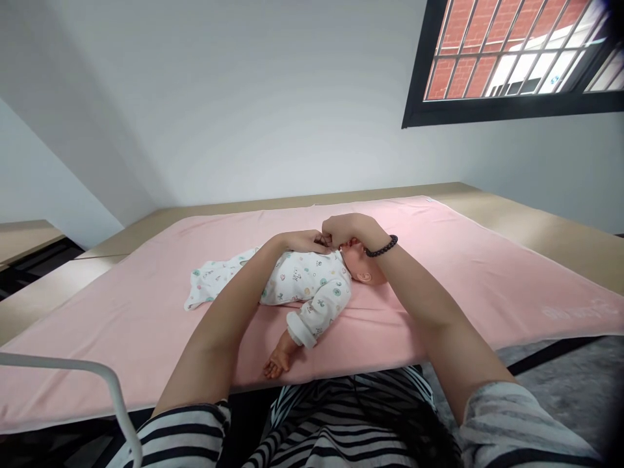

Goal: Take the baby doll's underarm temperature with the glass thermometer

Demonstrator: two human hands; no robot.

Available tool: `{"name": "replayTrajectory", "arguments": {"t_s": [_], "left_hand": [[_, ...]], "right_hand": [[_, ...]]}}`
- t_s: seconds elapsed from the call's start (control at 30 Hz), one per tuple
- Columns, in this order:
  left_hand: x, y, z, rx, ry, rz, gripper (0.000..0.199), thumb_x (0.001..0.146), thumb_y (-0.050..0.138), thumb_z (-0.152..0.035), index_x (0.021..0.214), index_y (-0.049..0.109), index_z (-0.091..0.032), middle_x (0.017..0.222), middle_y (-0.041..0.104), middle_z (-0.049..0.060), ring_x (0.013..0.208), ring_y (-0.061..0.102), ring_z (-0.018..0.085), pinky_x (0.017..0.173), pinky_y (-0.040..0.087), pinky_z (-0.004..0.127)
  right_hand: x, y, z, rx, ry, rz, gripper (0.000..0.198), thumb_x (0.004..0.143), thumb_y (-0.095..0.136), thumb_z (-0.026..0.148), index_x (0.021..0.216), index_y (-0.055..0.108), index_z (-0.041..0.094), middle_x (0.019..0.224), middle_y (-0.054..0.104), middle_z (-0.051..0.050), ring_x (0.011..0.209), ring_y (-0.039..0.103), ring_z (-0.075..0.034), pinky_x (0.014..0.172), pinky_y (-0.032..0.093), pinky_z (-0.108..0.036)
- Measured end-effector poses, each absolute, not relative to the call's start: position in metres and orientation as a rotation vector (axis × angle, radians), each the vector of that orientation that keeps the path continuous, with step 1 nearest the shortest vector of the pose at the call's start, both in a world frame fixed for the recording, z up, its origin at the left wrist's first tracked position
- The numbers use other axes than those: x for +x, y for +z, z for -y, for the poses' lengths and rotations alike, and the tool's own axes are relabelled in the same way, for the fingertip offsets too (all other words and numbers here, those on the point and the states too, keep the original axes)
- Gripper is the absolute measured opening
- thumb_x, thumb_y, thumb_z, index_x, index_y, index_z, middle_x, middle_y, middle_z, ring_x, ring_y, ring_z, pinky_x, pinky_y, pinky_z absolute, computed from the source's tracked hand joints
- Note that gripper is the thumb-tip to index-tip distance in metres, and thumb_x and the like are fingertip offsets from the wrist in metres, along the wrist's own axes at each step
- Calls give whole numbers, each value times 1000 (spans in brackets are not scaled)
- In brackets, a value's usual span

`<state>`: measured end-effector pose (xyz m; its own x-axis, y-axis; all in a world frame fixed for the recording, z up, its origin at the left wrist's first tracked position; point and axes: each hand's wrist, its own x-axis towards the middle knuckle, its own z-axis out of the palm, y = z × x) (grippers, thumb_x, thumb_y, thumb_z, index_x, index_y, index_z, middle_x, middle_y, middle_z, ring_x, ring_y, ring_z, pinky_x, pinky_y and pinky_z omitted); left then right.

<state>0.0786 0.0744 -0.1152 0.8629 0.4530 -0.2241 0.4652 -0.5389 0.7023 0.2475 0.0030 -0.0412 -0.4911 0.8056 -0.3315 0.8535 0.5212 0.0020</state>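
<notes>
I bend both bare arms in over the doll (297,279), which lies on its back in the middle of the pink blanket (439,305), its head (363,270) toward three o'clock and its legs toward nine. My right hand (347,229) is at the neck of the doll's white printed outfit (329,296), fingers curled well in and knuckles up; whether the tips have hold of the cloth I can't tell. My left hand (305,241) comes in from the nine o'clock side, bent at the wrist and laid low over the upper chest, its fingers reaching my right one's; they are partly hidden, so I can't tell how far they are closed or whether they grip anything. The dark beaded bracelet (383,247) on my right wrist crosses in front of the doll's head. One of the doll's sleeves stretches toward me at about seven o'clock, ending in a turned-back white cuff (301,329) and a small hand (279,356), which rests on the blanket near the edge. The pale wooden table (511,218) shows past the blanket at twelve o'clock, with a plain wall (273,110) behind. A barred window (507,52) sits at one to two o'clock, and a bent white tube (116,396) at eight.
</notes>
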Motion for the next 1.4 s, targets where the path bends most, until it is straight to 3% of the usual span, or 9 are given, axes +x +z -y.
{"name": "replayTrajectory", "arguments": {"t_s": [0.3,0.7,0.97,1.2,1.4], "left_hand": [[79,-115,-72,2156,25,-629,40,85,69,-43,113,69,-15,118,70,9,109,62,24,95,47,35],[81,-112,-70,2161,1,-668,41,78,75,-43,107,70,-14,114,70,8,105,62,24,94,46,34],[79,-111,-68,2142,8,-668,35,78,75,-44,100,73,-17,94,70,1,86,60,18,79,44,29],[80,-109,-66,2140,-13,-626,43,80,73,-46,112,72,-17,114,72,6,106,62,23,91,45,30],[79,-112,-69,2165,28,-587,43,81,72,-47,111,72,-16,112,72,7,103,62,23,92,46,33]], "right_hand": [[245,-42,-3,1400,-222,-2434,4,76,65,16,79,64,15,66,60,-3,59,53,-15,58,37,-29],[250,-41,-3,1428,-277,-2445,10,70,65,13,79,65,15,63,59,-2,55,51,-15,56,37,-30],[254,-35,0,1438,-367,-2424,11,78,66,27,78,63,16,66,60,-1,54,51,-14,55,39,-30],[250,-34,3,1415,-384,-2364,9,75,66,19,72,59,17,56,50,2,53,46,-13,55,36,-29],[249,-34,4,1413,-377,-2345,9,74,65,15,69,57,17,57,47,3,55,44,-13,56,35,-30]]}}
